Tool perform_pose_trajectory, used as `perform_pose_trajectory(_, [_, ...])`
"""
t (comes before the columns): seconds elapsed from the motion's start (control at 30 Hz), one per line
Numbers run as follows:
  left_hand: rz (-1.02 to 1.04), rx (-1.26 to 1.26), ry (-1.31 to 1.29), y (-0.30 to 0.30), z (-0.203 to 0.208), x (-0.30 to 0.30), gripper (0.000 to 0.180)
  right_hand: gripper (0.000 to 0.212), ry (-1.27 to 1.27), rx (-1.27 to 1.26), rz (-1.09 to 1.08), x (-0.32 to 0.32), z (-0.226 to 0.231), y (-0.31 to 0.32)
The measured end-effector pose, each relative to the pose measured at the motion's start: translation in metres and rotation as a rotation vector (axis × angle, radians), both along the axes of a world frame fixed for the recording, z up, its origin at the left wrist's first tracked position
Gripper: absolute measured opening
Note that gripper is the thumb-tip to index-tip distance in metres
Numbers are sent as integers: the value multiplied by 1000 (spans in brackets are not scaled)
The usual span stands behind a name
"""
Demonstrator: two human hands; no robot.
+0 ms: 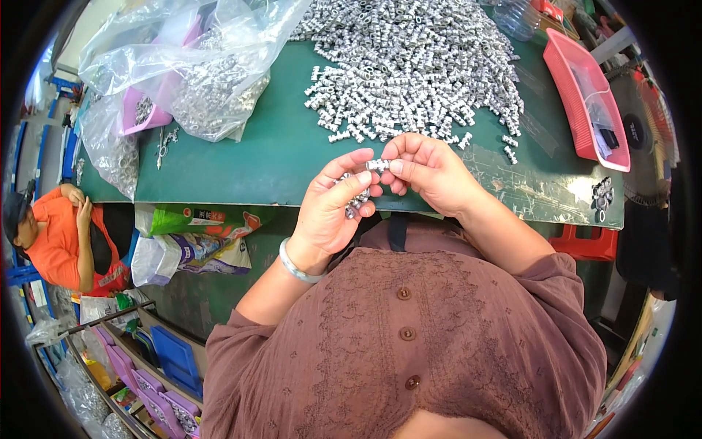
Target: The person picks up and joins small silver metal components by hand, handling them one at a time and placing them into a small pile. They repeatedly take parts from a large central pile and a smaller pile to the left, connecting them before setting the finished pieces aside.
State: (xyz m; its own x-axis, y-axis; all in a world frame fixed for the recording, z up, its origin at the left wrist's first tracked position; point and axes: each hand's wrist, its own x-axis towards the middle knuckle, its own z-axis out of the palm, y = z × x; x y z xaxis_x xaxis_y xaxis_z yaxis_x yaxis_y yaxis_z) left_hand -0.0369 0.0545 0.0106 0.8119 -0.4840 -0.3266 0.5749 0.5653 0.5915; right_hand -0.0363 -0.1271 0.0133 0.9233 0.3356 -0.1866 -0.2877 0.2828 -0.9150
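Observation:
My left hand [338,196] is closed around several small silver metal fittings [356,203], which show between its fingers and palm. At its fingertips another small silver metal fitting [378,166] is pinched, and my right hand [426,170] grips the other end of it between thumb and fingers. Both hands are above the near edge of the green table [285,146]. Just beyond them spreads a large heap of the same kind of silver fittings [417,66]. What lies behind my right fingers is hidden.
Clear plastic bags [219,95] of metal parts and a purple scoop [146,110] lie at the left. A pink basket [585,102] stands at the right, near a small cluster of dark metal parts [602,196]. Another person [62,238] in orange sits at the far left.

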Motion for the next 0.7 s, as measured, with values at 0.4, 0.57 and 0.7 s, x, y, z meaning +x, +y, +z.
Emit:
perform_pose_trajectory(0.4, [-2,-68,55,1,-6,4,19,14,-114,-111,-55,-1,0,6])
perform_pose_trajectory(0.57, [-27,-233,210,5,-10,6,17,20,-798,-958,-143,-1,-11,5])
perform_pose_trajectory(0.7, [-34,-283,234,6,-13,6,17,19,-872,-1152,-96,-1,-12,6])
